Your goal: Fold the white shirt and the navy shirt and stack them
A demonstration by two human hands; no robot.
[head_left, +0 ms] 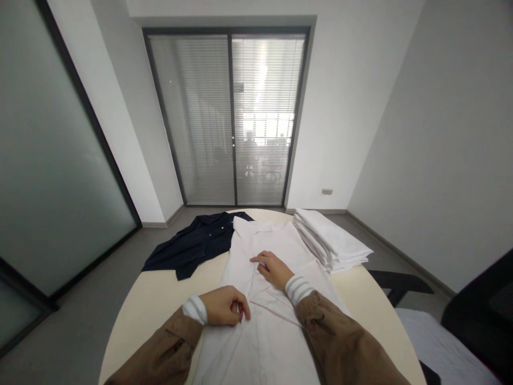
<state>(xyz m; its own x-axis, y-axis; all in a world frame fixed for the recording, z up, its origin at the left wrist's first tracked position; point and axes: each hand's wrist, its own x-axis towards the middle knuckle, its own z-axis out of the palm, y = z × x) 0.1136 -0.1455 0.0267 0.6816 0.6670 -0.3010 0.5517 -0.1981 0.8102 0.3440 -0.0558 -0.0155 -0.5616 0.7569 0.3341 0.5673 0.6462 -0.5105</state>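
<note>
Shirt (276, 240) lies flat mid-table, unfolded so far. Our left hand (224, 306) pinches its front edge, right hand (274, 268) presses flat, fingers together. Folded stack (332, 240) done; navy shirt (192, 243) waits.

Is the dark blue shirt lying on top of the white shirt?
No, the dark blue shirt lies on the table to the left of the white shirt, which both hands press.

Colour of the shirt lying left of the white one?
Dark navy shirt, beside the white shirt; the head view shows it.
</note>
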